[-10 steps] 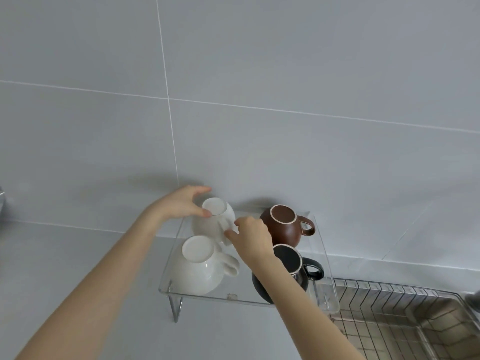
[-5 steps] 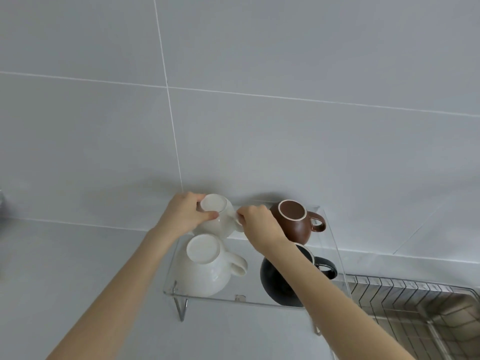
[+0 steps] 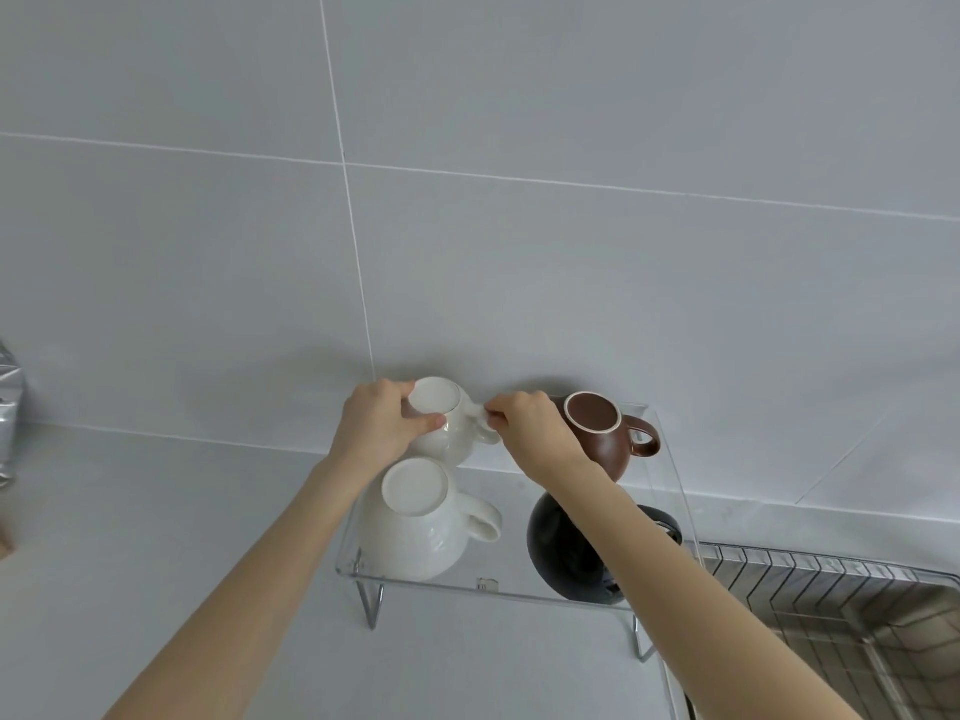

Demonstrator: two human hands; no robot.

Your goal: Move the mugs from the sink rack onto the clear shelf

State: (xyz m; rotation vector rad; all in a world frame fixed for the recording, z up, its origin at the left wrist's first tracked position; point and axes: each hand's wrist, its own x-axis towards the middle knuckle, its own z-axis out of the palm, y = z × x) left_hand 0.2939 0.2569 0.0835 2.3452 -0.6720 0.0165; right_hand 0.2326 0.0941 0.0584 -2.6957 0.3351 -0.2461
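Gripping the small white mug [image 3: 447, 428] from two sides at the back left of the clear shelf [image 3: 670, 459], seen from the head camera. Left hand [image 3: 382, 426] curled over the upturned base, thumb pressed on the near edge of the foot ring, fingers wrapped round the far side. Right hand [image 3: 530, 433] pinched shut on the mug's handle, thumb and forefinger closed at its top. Mug upside down, body partly hidden behind the left palm; cannot tell whether it rests on the shelf surface or is lifted just clear.

Just in front of it, a larger white mug [image 3: 415, 522], also inverted, handle pointing right, standing on the front left of the shelf. At the back right, a brown mug [image 3: 602, 439], inverted, pale ring round its base, handle to the right, just beside the right hand. At the front right, a black mug [image 3: 566, 553], largely covered by the right forearm crossing over it.

Shelf standing on thin metal legs on a pale counter, against a grey tiled wall [image 3: 519, 252]. Sink rack [image 3: 810, 589] of metal wire at the lower right, close beside the shelf. Silvery pouch [image 3: 9, 413] at the far left edge, only partly in view.
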